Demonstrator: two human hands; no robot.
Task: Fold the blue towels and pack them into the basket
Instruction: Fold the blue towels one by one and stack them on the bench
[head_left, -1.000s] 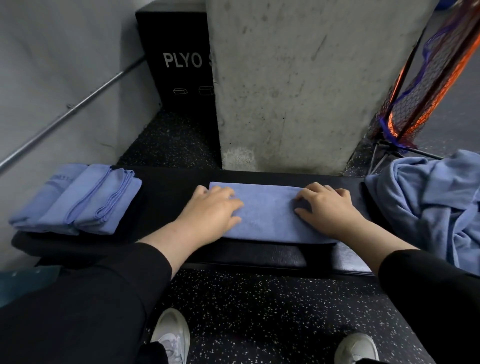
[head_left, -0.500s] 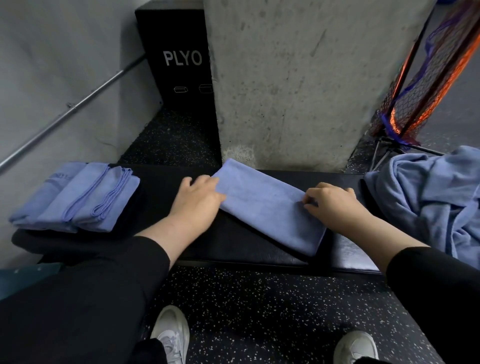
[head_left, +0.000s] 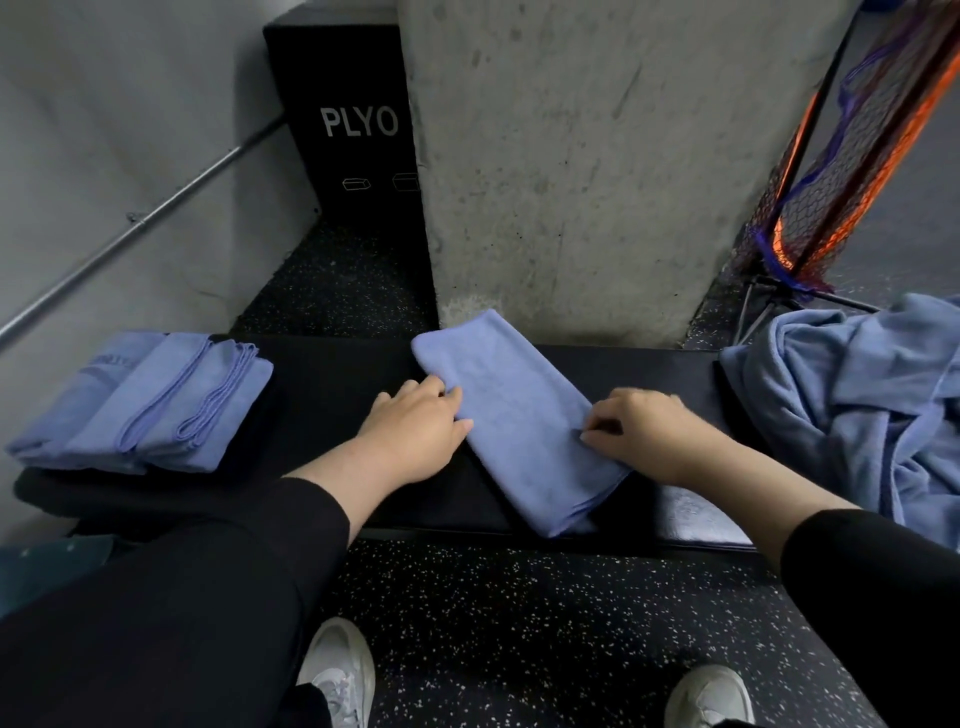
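soft cloth towel (head_left: 519, 415), matt padded bench (head_left: 332, 384)

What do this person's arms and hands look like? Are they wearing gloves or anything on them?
No gloves: the left hand and right hand are both bare, and no rings, watch or wristband can be seen. Each arm wears a plain black long sleeve, the left sleeve and right sleeve, pushed up so the forearms are uncovered. The sleeves show no markings.
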